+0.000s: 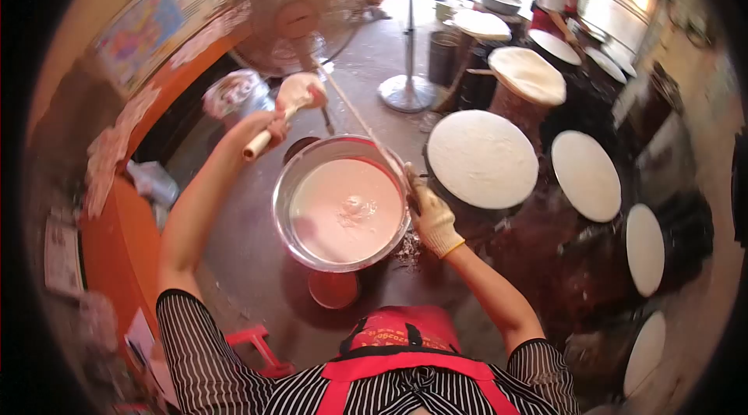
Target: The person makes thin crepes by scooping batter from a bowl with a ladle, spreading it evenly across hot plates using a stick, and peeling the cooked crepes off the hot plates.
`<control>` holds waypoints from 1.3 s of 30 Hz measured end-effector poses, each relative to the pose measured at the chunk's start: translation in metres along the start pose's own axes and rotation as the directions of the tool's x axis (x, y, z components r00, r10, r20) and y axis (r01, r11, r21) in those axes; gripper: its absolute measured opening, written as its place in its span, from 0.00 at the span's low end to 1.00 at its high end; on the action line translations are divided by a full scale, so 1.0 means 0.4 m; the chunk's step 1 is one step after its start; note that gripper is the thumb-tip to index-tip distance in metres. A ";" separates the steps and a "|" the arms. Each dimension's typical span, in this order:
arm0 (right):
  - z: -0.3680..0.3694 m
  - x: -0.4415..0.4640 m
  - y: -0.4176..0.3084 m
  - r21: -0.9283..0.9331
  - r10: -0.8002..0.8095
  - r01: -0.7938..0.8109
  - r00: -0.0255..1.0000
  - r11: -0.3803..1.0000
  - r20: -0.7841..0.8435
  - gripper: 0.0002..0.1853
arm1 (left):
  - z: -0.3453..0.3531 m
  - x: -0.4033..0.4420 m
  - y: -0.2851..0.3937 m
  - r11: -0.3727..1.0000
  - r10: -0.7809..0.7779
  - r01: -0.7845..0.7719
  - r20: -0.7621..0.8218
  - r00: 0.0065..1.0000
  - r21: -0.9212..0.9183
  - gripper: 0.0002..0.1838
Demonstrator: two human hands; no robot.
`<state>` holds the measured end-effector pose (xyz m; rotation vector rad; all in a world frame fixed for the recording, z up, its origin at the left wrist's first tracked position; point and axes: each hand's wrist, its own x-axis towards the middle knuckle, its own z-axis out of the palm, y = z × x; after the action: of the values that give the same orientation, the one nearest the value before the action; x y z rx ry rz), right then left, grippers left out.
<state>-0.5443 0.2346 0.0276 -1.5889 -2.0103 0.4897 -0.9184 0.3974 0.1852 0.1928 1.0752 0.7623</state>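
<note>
My bare left hand point(263, 131) is wrapped round the pale handle of a ladle point(302, 92), whose rounded head is coated with pinkish-white batter. It is raised beyond the far left rim of a large metal pot point(279, 222). Smooth pale batter point(343, 216) fills much of the pot, with a rippled patch near its middle. At the pot's right rim, my right hand point(432, 218), in a whitish work glove, is closed round the near end of a long thin stick point(354, 109). The stick slants up and left over the pot's far rim.
A round white sheet point(483, 159) lies on a dark plate to the right, with several more rounds curving beyond it. A stack of flat rounds point(527, 76) stands behind. Two fans, one a pedestal fan point(409, 41), stand ahead. Another person point(553, 10) works at far right.
</note>
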 end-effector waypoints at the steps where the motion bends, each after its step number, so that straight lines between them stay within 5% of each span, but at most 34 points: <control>1: 0.028 -0.044 0.026 0.100 -0.067 0.078 0.992 0.992 -0.109 0.35 | -0.032 0.058 0.003 0.993 -0.107 0.100 0.103 0.989 0.066 0.14; 3: 0.037 -0.174 0.081 0.194 -0.012 0.068 0.961 0.979 -0.277 0.34 | 0.021 0.056 -0.064 0.931 0.046 -0.047 0.012 0.999 0.361 0.14; 6: -0.039 -0.433 0.144 0.286 0.215 -0.109 0.902 0.952 -0.374 0.28 | 0.176 0.030 -0.168 0.859 -0.113 0.117 -0.038 0.993 0.498 0.13; 8: -0.039 -0.643 0.191 0.275 0.333 -0.226 0.827 0.934 -0.452 0.27 | 0.272 0.011 -0.242 0.664 -0.233 0.150 0.012 0.972 0.733 0.14; 12: 0.044 -1.108 0.178 0.473 0.707 -0.534 0.433 0.701 -0.559 0.25 | 0.580 -0.069 -0.485 0.142 -0.436 -0.026 0.086 0.896 0.989 0.17; 15: 0.096 -1.395 0.083 0.625 0.828 -0.645 0.023 0.440 -0.560 0.22 | 0.875 -0.207 -0.776 -0.299 -0.493 -0.274 0.098 0.864 0.914 0.14; 17: 0.165 -1.564 0.055 0.903 0.912 -0.352 -0.229 0.248 -0.339 0.19 | 1.055 -0.314 -1.003 -0.455 -0.618 -0.513 0.157 0.771 0.728 0.14; 18: 0.097 -1.588 -0.032 0.888 0.848 -0.324 -0.316 0.326 -0.426 0.18 | 1.122 -0.378 -1.115 -0.485 -0.687 -0.631 0.183 0.704 0.606 0.14; 21: -0.013 -1.718 -0.150 0.873 0.768 0.010 -0.481 0.488 -0.423 0.23 | 1.286 -0.601 -1.460 -0.407 -0.874 -0.898 0.215 0.436 0.165 0.14; 23: -0.097 -1.792 -0.204 0.798 0.653 -0.026 -0.558 0.602 -0.511 0.25 | 1.351 -0.747 -1.675 -0.270 -0.950 -0.959 0.186 0.250 -0.088 0.14; 26: -0.205 -1.977 -0.208 0.663 0.450 -0.462 -0.494 0.589 -0.744 0.24 | 1.425 -0.915 -1.996 -0.083 -0.992 -0.956 0.113 0.053 -0.282 0.14; 27: -0.298 -2.001 -0.235 0.712 0.510 -0.470 -0.498 0.521 -0.702 0.27 | 1.432 -0.950 -2.093 -0.033 -0.996 -0.949 0.085 0.007 -0.313 0.14; 28: -0.336 -2.029 -0.246 0.486 0.301 -0.618 -0.385 0.618 -0.872 0.27 | 1.402 -1.008 -2.146 0.040 -0.997 -0.927 0.050 -0.063 -0.373 0.14; 31: -0.447 -2.125 -0.213 0.494 0.277 -0.799 -0.417 0.342 -0.866 0.26 | 1.394 -1.000 -2.407 0.346 -0.923 -0.853 0.025 -0.385 -0.391 0.15; 32: -0.447 -2.168 -0.191 0.508 0.268 -0.795 -0.437 0.332 -0.859 0.26 | 1.386 -1.005 -2.503 0.365 -0.896 -0.721 -0.013 -0.443 -0.589 0.16; 33: -0.427 -2.222 -0.151 0.637 0.319 -0.695 -0.553 0.334 -0.770 0.25 | 1.374 -1.016 -2.582 0.366 -0.867 -0.546 -0.063 -0.495 -0.753 0.17; 35: -0.369 -2.282 -0.120 0.762 0.361 -0.563 -0.671 0.321 -0.647 0.24 | 1.315 -1.071 -2.639 0.273 -0.949 -0.781 -0.025 -0.314 -0.562 0.16; 37: -0.313 -2.275 -0.086 0.809 0.409 -0.169 -0.794 0.563 -0.450 0.24 | 1.286 -0.965 -2.763 0.467 -0.879 -0.843 -0.035 -0.476 -0.267 0.18; 38: -0.321 -2.227 -0.104 0.801 0.487 0.111 -0.840 0.588 -0.241 0.24 | 1.262 -0.948 -2.798 0.453 -0.889 -0.866 -0.038 -0.456 -0.213 0.18; 39: -0.294 -2.209 -0.089 0.824 0.477 0.179 -0.870 0.537 -0.123 0.23 | 1.233 -0.933 -2.822 0.435 -0.900 -0.887 -0.043 -0.434 -0.156 0.19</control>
<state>-0.3499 -0.6348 -0.0161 -1.1807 0.8741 -0.4798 -0.0675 -0.5670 0.1375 -2.9157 2.0283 1.2563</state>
